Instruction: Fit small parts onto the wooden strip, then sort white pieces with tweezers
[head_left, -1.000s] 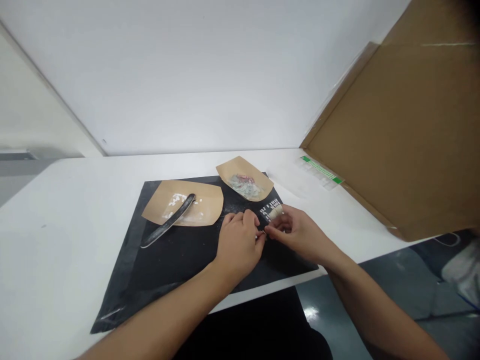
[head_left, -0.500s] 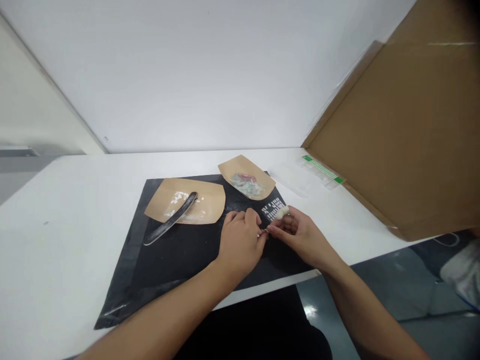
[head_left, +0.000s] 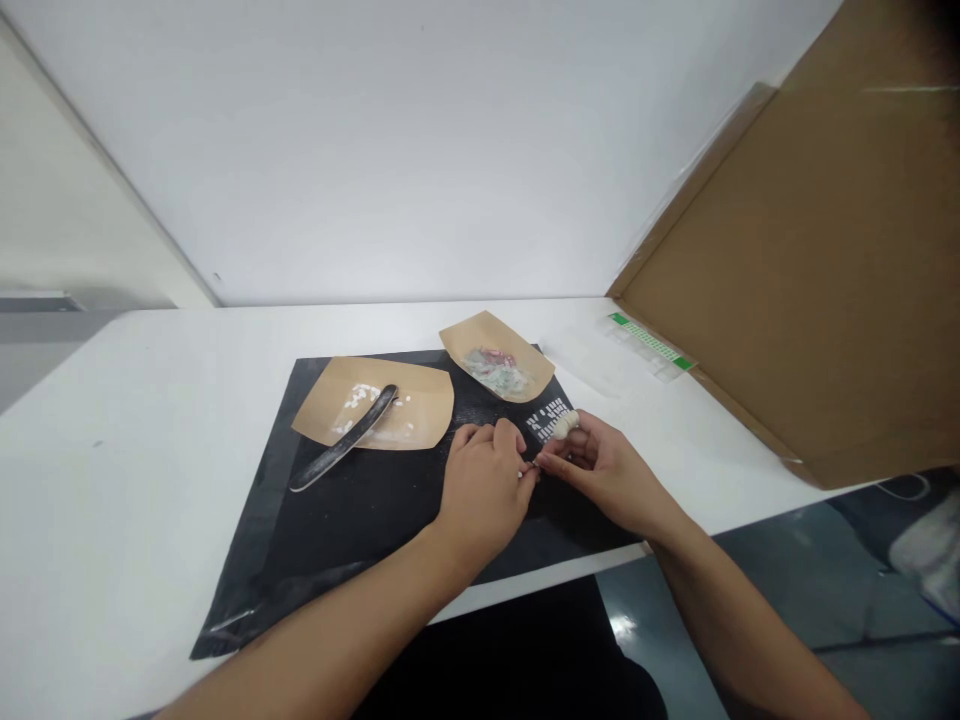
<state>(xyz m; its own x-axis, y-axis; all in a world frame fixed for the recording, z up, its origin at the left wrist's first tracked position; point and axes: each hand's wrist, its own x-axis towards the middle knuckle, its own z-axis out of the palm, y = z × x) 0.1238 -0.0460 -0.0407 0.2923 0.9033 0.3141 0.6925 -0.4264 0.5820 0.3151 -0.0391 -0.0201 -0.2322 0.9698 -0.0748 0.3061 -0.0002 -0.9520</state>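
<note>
My left hand (head_left: 486, 490) is closed over the black mat (head_left: 337, 535), its thumb and forefinger pinched together on something tiny and pale. Close against it, my right hand (head_left: 611, 475) pinches at the same spot with thumb and forefinger. What they grip is too small to name. A white finger cot (head_left: 566, 424) covers one fingertip of my right hand. Just beyond that hand, small white pieces (head_left: 551, 418) lie in rows on the mat. Farther left, a dark curved nail file (head_left: 345, 440), dusted white, rests across a brown paper sheet (head_left: 431, 395) with loose white pieces on it.
A second brown paper (head_left: 484, 325) holds crumpled clear and reddish scraps. Clear plastic with a green-printed strip (head_left: 651, 341) lies at the back right of the white table (head_left: 157, 450). A large cardboard panel (head_left: 817, 250) stands along the right side.
The whole view has shifted very slightly. Both hands stay pinched together in the same place, with only small finger movement.
</note>
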